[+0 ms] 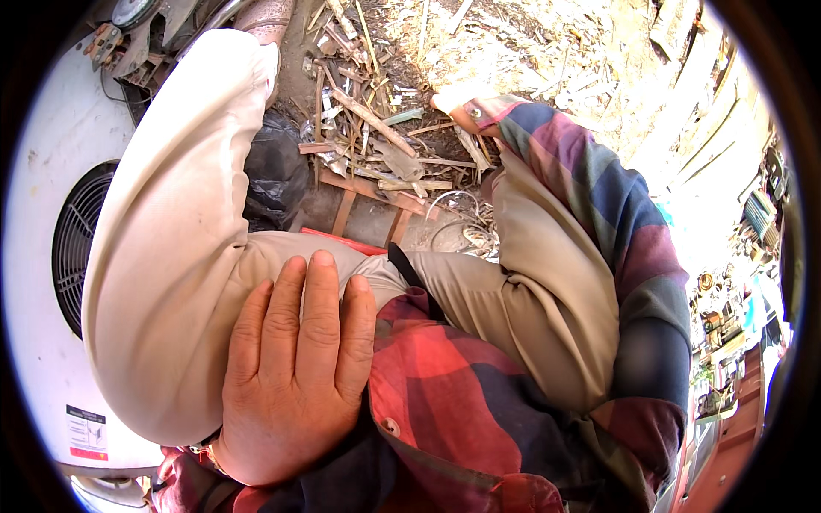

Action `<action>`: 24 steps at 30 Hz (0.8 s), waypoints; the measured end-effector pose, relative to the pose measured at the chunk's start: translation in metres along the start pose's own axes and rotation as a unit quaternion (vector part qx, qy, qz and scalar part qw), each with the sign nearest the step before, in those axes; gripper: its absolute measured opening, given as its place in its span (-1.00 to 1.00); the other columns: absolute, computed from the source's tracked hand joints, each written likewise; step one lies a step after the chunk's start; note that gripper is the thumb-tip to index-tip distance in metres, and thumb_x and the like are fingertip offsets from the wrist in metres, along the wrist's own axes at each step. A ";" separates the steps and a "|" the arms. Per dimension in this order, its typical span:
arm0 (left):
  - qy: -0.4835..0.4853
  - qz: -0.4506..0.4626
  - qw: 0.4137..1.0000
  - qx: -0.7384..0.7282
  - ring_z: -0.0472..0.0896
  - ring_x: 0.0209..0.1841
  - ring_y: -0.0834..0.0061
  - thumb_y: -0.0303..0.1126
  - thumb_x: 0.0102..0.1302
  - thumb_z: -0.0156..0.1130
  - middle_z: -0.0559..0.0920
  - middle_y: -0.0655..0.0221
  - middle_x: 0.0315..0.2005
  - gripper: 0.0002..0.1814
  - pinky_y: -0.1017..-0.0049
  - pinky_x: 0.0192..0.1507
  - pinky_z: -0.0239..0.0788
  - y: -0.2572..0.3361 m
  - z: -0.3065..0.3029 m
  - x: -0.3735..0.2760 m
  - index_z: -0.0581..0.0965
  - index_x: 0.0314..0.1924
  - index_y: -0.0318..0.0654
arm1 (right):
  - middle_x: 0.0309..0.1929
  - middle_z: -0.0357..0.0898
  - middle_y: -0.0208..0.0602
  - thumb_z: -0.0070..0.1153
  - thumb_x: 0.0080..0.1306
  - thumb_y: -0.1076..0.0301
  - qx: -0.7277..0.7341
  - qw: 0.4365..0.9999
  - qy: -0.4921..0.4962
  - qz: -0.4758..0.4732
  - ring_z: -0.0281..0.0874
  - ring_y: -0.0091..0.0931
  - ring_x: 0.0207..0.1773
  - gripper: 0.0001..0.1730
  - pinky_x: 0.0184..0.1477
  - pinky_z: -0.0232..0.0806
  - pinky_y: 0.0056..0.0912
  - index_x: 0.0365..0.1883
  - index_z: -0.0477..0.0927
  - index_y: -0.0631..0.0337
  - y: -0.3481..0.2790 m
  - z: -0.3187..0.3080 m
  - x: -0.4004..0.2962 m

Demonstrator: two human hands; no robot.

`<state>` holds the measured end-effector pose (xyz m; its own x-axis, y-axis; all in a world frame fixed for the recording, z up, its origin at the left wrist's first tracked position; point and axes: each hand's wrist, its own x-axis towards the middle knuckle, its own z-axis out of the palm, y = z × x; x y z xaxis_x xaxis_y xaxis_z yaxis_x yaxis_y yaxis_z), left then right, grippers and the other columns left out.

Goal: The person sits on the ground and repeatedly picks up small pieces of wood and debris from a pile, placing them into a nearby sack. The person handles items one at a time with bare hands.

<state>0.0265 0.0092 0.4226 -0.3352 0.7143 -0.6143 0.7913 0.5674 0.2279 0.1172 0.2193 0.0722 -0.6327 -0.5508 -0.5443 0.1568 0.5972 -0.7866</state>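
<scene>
My left hand (298, 372) is raised in front of my lap, back of the hand towards the camera, fingers stretched up and slightly apart, with nothing seen in it. Under and beside it are my beige trousers (173, 256) and the plaid shirt (449, 397). My right arm, in a plaid sleeve (596, 173), reaches forward over the other knee. Of my right hand (465, 115) only a part shows past the cuff, washed out by glare, near the scrap wood; its fingers cannot be made out.
A white metal housing with a round fan grille (80, 250) stands at the left, with metal parts (138, 51) on top. A black plastic bag (276, 167) lies by my knee. Wood scraps (375, 122) and a slatted wooden frame (365, 189) lie ahead. Assorted clutter (718, 320) fills the right side.
</scene>
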 end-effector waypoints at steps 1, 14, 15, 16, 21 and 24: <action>-0.003 0.000 1.000 0.000 0.58 -0.02 0.24 -0.41 0.27 0.04 0.54 0.13 0.01 -0.72 0.28 0.05 0.40 -0.001 0.000 0.001 0.50 -0.02 -0.22 | -0.33 0.61 -0.11 -0.04 0.32 0.03 0.001 1.000 0.000 0.006 0.56 -0.22 -0.13 -0.62 -0.06 0.37 -0.25 -0.31 0.62 0.18 0.002 -0.001 -0.001; -0.002 0.001 1.000 -0.002 0.57 -0.02 0.23 -0.42 0.26 0.03 0.53 0.12 0.01 -0.71 0.28 0.05 0.39 -0.001 0.000 0.004 0.48 -0.01 -0.24 | -0.36 0.60 -0.13 -0.01 0.30 0.08 -0.006 0.998 0.052 0.032 0.57 -0.21 -0.18 -0.65 -0.11 0.39 -0.25 -0.37 0.61 0.19 0.020 0.008 0.001; -0.004 0.000 1.000 -0.002 0.57 -0.02 0.22 -0.42 0.26 0.03 0.53 0.12 0.01 -0.71 0.28 0.05 0.39 -0.001 -0.001 0.005 0.49 -0.01 -0.24 | -0.40 0.59 -0.16 0.07 0.25 0.16 -0.005 0.996 0.080 0.027 0.55 -0.24 -0.26 -0.75 -0.19 0.37 -0.27 -0.37 0.59 0.17 0.021 0.016 0.000; -0.007 0.000 1.000 -0.003 0.57 -0.02 0.22 -0.42 0.26 0.03 0.53 0.12 0.01 -0.71 0.28 0.05 0.39 -0.001 -0.001 0.006 0.49 -0.01 -0.24 | -0.44 0.57 -0.18 0.14 0.20 0.24 -0.005 0.994 0.109 0.024 0.52 -0.27 -0.35 -0.83 -0.27 0.35 -0.29 -0.36 0.58 0.15 0.022 0.025 -0.002; -0.023 0.004 1.000 0.000 0.56 0.00 0.21 -0.42 0.26 0.03 0.53 0.10 0.00 -0.70 0.27 0.05 0.39 0.000 -0.003 0.007 0.49 -0.01 -0.27 | -0.59 0.54 -0.38 0.21 0.26 0.26 0.378 0.897 0.000 0.230 0.48 -0.58 -0.54 -0.79 -0.57 0.27 -0.53 -0.40 0.56 0.22 0.005 0.028 -0.016; -0.019 0.010 1.000 0.001 0.56 0.00 0.21 -0.42 0.27 0.03 0.53 0.09 0.01 -0.70 0.27 0.05 0.39 0.001 -0.004 0.009 0.49 0.00 -0.28 | -0.49 0.58 -0.40 0.20 0.29 0.24 0.500 0.822 0.003 0.272 0.48 -0.66 -0.52 -0.78 -0.58 0.29 -0.65 -0.40 0.55 0.22 -0.004 0.020 -0.031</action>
<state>0.0221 0.0180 0.4203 -0.3006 0.7092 -0.6377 0.7988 0.5526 0.2380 0.1517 0.2228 0.0863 -0.2656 -0.3549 -0.8964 0.9611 -0.0245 -0.2751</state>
